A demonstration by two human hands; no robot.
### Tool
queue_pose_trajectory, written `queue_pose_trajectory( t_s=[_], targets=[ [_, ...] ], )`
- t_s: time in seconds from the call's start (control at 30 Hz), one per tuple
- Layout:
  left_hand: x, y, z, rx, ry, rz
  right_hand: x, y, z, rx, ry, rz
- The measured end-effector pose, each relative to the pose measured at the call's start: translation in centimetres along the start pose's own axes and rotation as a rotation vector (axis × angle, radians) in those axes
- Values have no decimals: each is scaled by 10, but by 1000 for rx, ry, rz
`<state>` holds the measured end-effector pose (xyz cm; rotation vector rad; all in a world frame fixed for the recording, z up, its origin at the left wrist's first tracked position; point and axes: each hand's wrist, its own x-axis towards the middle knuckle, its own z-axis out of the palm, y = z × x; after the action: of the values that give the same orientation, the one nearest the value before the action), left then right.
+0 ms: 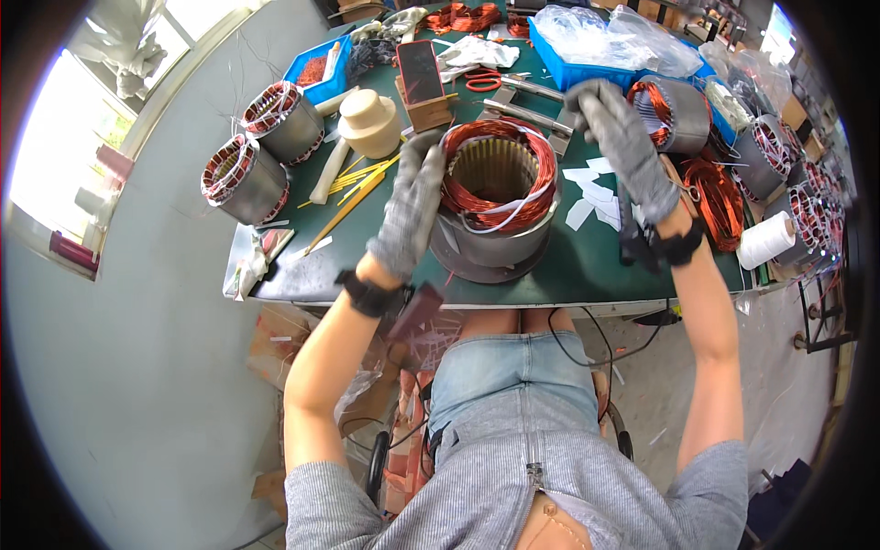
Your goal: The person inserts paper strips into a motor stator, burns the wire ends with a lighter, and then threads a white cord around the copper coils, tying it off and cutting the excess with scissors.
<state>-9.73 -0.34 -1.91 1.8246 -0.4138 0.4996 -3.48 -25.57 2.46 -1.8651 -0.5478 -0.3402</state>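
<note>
A motor stator point(490, 247) stands upright in front of me at the table's near edge. Its ring of copper windings point(541, 183) is topped by white lacing cord, and yellowish slot liners show inside the bore. My left hand point(412, 206), in a grey glove, lies along the stator's left side with fingers stretched toward the windings. Whether the fingertips touch the copper is hard to make out. My right hand point(625, 147), gloved too, is raised to the right of the stator, apart from it. Its fingers are extended and slightly bent, with nothing seen in them, near a metal bar fixture point(527, 115).
White paper slips point(596, 200) lie right of the stator. Yellow strips point(362, 179), a mallet point(328, 172) and a cream plastic block point(368, 119) are on the left. Other stators point(243, 179) stand at both sides. Farther back are red-handled scissors point(484, 81), a phone point(421, 71) and blue bins point(559, 60).
</note>
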Motion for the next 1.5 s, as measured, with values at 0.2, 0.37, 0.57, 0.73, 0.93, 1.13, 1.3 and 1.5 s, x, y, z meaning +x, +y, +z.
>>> queue_pose_trajectory(
  t_s=[0.2,0.37,0.57,0.73,0.93,1.13,1.3,1.5],
  targets=[
    [-18,41,12,749,4,435,-68,22,11,-68,24,-38],
    [-3,29,35,886,-314,499,-76,2,27,-96,47,-100],
    [-13,33,54,699,-107,350,-47,-16,22,-101,-192,216],
    [-13,35,69,603,73,335,-26,-9,11,-23,-276,281],
    [-11,31,77,647,118,301,2,-1,8,-303,-359,117],
    [-12,33,79,630,103,282,30,-6,1,-325,-623,202],
    [-12,31,77,633,96,304,26,9,4,-271,-591,274],
    [-9,24,64,562,58,385,28,23,11,1,-451,226]
  ],
)
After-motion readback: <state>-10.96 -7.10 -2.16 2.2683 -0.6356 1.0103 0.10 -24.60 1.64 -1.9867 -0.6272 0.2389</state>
